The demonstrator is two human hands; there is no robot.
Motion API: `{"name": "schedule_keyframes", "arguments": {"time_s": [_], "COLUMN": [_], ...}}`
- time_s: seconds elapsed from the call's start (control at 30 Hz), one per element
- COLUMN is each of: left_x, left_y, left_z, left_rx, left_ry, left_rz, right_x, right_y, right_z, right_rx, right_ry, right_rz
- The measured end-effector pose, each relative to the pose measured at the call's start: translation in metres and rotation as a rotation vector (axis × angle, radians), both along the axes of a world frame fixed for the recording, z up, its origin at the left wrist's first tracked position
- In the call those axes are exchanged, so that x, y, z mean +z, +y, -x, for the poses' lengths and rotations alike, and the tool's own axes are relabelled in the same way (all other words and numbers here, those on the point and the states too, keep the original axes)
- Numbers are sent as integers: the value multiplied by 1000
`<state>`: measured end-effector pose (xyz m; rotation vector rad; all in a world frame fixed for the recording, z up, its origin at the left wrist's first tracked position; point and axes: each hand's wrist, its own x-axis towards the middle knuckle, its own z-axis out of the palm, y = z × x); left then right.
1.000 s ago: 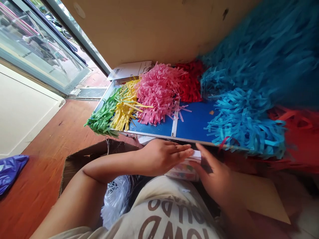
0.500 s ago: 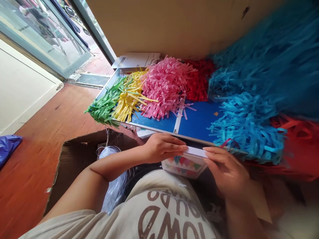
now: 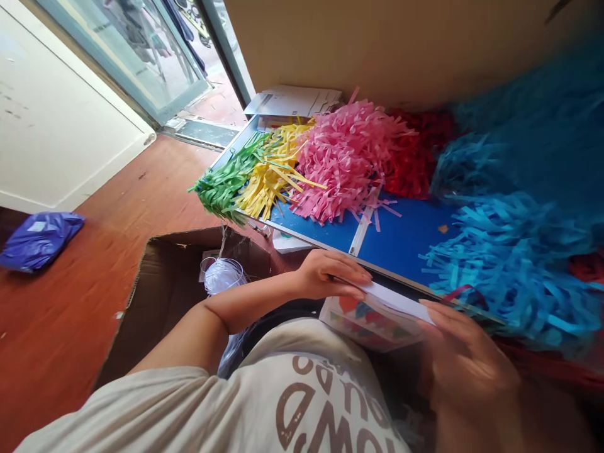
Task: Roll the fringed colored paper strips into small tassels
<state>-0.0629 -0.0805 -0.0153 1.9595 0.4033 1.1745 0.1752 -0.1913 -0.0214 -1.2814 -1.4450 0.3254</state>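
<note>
Close to my belly, a clear packet [image 3: 372, 322] with colourful pieces inside hangs from a white card strip [image 3: 399, 302] along its top edge. My left hand [image 3: 330, 275] pinches the left end of that strip, fingers above and thumb below. At the right end, my right hand [image 3: 472, 358] has its fingertips on the strip; it is partly blurred, and its thumb is hard to make out. Just beyond the packet lies the blue table [image 3: 396, 245], where light blue paper fringe [image 3: 514, 264] spills over the near edge.
Pink [image 3: 349, 157], yellow [image 3: 274, 170], green [image 3: 233, 179] and red fringe [image 3: 415, 154] bunches cover the table's far side. A cardboard box [image 3: 160, 283] with a white string spool [image 3: 224, 275] stands at my left. A purple bag [image 3: 42, 239] lies on the floor near the open door.
The view has turned left, so the table and fringes sit further right. My right hand has moved right, and more of the white strip shows between my hands. Both hands stay at the packet.
</note>
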Motion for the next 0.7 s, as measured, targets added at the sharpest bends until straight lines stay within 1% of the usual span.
{"name": "schedule_keyframes", "arguments": {"time_s": [0.1, 0.17, 0.23, 0.33, 0.4, 0.43, 0.5, 0.6, 0.7], "left_x": [-3, 3, 15, 32, 38, 39, 38, 37, 40], "left_y": [-2, -3, -2, 2, 5, 6, 6, 5, 3], "left_z": [0, 0, 0, -3, -8, -10, -14, -15, -12], "left_rx": [11, 17, 24, 3, -41, -62, -85, -70, -54], "left_ry": [-27, -16, 68, 288, 381, 399, 404, 396, 404], "left_rz": [-27, -73, -164, -363, -465, -492, -509, -514, -537], "right_x": [-2, 0, 5, 18, 24, 24, 18, -3, -21], "right_y": [-1, 0, 1, 1, 0, -1, -4, -12, -20], "right_z": [0, 1, 2, 2, 2, 2, 2, 8, 23], "right_rx": [-29, -38, -34, -13, -16, -17, -12, 33, 7], "right_ry": [-27, -37, -56, -128, -175, -182, -125, 13, -14], "right_rz": [0, -9, -7, 48, 100, 115, 120, 127, 113]}}
